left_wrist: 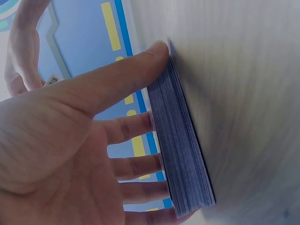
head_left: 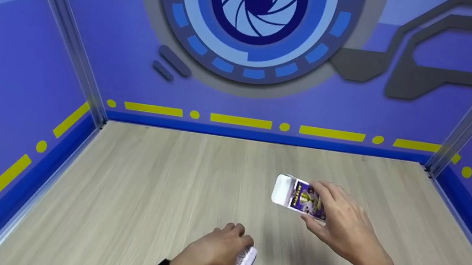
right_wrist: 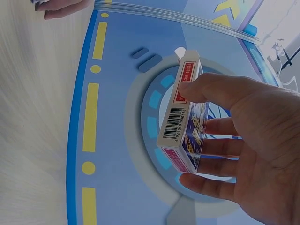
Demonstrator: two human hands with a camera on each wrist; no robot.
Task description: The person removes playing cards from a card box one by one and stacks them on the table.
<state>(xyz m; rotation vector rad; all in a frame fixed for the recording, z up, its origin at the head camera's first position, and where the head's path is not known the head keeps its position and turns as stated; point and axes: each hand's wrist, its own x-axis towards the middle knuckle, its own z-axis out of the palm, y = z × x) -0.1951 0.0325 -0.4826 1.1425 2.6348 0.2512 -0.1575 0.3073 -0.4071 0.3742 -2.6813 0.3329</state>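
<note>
A deck of cards [left_wrist: 180,145] lies on the tabletop, and my left hand [head_left: 217,251] holds it between thumb and fingertips. In the left wrist view the stacked card edges show; in the head view only the white end of the deck [head_left: 247,261] sticks out past the fingers. Above the table to the right, my right hand [head_left: 346,222] grips a small printed card box [head_left: 309,199] by its sides. The box's white flap [head_left: 283,190] stands open toward the left. A barcode [right_wrist: 174,123] shows on the box's narrow side in the right wrist view.
A wood-grain table [head_left: 156,176] spans the area under both hands. Blue-purple printed panels [head_left: 249,106] enclose it at the back and both sides, with metal posts [head_left: 70,30] at the corners.
</note>
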